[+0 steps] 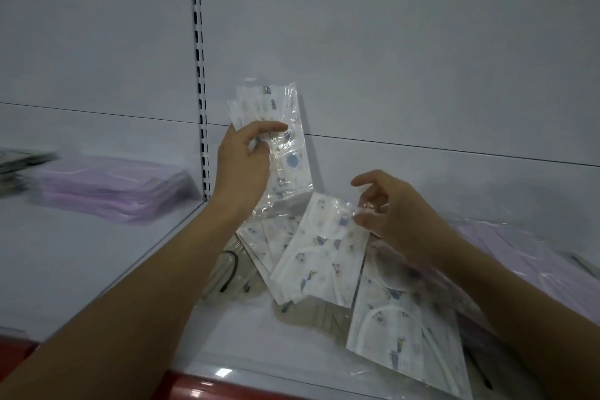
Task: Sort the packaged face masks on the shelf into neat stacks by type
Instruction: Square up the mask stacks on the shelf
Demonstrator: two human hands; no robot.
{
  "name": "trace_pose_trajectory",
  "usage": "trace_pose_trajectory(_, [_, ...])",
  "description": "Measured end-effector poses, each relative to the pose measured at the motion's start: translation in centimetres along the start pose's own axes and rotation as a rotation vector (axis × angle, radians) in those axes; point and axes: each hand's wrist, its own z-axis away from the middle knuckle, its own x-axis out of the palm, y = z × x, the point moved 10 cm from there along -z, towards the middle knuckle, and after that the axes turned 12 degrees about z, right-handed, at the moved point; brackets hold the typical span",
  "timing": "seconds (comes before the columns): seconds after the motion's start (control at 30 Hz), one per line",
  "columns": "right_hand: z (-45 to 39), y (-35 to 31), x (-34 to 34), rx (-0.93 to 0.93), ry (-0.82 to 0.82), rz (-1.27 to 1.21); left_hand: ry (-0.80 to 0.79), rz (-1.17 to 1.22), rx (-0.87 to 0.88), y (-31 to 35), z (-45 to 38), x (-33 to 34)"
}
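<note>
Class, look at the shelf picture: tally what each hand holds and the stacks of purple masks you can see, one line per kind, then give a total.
Printed mask packets held up by the left hand: 1
Printed mask packets pinched by the right hand: 1
Purple mask stacks: 2
Total: 4

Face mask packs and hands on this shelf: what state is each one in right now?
Left hand: raised, gripping the upright printed pack.
Upright printed pack: held on end above the shelf, sealed in clear plastic.
Right hand: pinching the tilted printed pack's corner.
Tilted printed pack: partly lifted, lower end on the loose pile.
Loose pile: jumbled, overlapping.
Pink stack: lying flat, neatly piled at left.
</note>
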Motion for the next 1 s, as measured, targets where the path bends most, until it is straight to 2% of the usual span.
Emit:
trace_pose_trajectory(0.17, [-0.5,1.5,-5.5,0.095,0.192,-0.491,-0.125,-0.011,-0.057,0.5,0.9,1.7])
trace_pose_trajectory(0.33, [-0.4,1.4,-6.8,0.114,0.259,-0.694,-0.482,-0.068,-0.081,1.3,3.2,5.8])
trace_pose_trajectory(0.43, [-0.7,1.3,-6.2,0.120,0.199,-0.783,-0.437,-0.072,-0.049,1.2,3.2,6.2])
trace_pose_trajectory(0.47, [-0.7,1.6,-5.9,0.149,0.150,-0.747,-0.386,-0.068,-0.045,1.1,2.8,5.7])
trace_pose_trajectory(0.53, [-0.7,1.2,-5.2,0.099,-0.011,-0.424,-0.293,-0.051,-0.003,1.3,2.0,4.3])
trace_pose_trajectory(0.63, [1.5,-2.1,-0.8,-0.239,-0.465,0.075,-0.204,-0.033,0.070,2.1,1.4,3.0])
trace_pose_trajectory(0.7, [3.6,-2.0,2.5,-0.272,-0.757,0.208,-0.215,-0.033,0.075,1.7,1.2,3.0])
trace_pose_trajectory(0.73, [4.2,-1.7,3.4,-0.258,-0.823,0.233,-0.235,-0.045,0.076,1.4,1.1,3.2])
trace_pose_trajectory(0.8, [4.3,-1.9,3.7,-0.291,-0.814,0.256,-0.274,-0.071,0.092,0.8,1.1,3.5])
trace_pose_trajectory(0.9, [3.7,-2.5,2.7,-0.309,-0.714,0.228,-0.302,-0.085,0.116,0.5,1.3,3.7])
trace_pose_trajectory(1.0, [1.8,-3.7,-1.2,-0.310,-0.395,-0.018,-0.304,-0.102,0.129,0.7,1.5,3.9])
